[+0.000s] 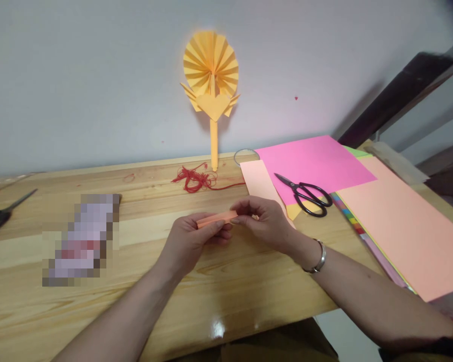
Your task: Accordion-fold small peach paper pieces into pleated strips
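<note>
A narrow folded strip of orange paper [216, 219] is held between both hands above the wooden table [143, 311]. My left hand [196, 236] grips its left part, thumb on top and fingers beneath. At the right end my right hand [262, 218] pinches the strip between thumb and fingers. Just behind the hands lies a tangle of red string [196, 180]. Beside the right hand is a peach paper sheet [262, 180], partly covered by that hand. Black-handled scissors [305, 193] rest on the pink paper [312, 161], their blades pointing left.
A yellow pleated paper fan [213, 80] with a heart and handle leans against the wall. A pixelated flat object [85, 239] lies at left, near another pair of scissors [3, 216]. Peach paper [407, 226] tops a stack at right. A clear ring [245, 151] sits by the wall.
</note>
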The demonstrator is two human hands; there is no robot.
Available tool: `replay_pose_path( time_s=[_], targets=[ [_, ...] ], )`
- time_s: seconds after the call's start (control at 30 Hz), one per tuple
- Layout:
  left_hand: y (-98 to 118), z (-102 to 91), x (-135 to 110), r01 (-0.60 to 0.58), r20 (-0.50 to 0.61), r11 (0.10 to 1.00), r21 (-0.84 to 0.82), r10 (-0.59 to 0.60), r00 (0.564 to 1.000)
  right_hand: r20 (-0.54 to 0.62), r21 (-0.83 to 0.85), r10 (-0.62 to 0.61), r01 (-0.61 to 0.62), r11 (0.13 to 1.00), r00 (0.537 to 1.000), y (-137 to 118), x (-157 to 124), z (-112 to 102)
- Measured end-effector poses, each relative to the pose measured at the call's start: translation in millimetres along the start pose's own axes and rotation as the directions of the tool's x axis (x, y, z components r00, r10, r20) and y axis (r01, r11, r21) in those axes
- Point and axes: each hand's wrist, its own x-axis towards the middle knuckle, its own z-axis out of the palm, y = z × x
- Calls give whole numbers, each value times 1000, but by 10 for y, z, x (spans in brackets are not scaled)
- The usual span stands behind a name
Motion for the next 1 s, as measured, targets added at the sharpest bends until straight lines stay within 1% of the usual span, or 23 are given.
replay_pose_path(
  time_s=[0.2, 0.37, 0.57, 0.73, 0.9, 1.0],
  targets=[
    [3, 11, -2, 1, -5, 1000, -28, -2, 1000, -20, -29, -24, 23, 999, 1000, -30, 2, -4],
    [4, 13, -2, 5, -23, 1000, -16, -6, 1000, -21, -41, -38, 37, 998, 999, -49, 6, 2],
    [-8, 3, 1, 0, -2, 1000, -16, -1, 1000, -28, -63, -74, 72, 995, 997, -13, -6, -6],
    [-1, 7, -1, -1, -9, 1000, -4, 1, 1000, -23, -117, -135, 131, 984, 991, -4, -13, -18],
    [-19, -14, 18, -47, -26, 999, 20, 47, 999, -30, -180, -204, 196, 964, 978, -17, -15, -25],
    [-33, -29, 29, -51, -28, 999, 18, 51, 998, -46, -192, -244, 231, 954, 969, -11, -11, -19]
  ],
)
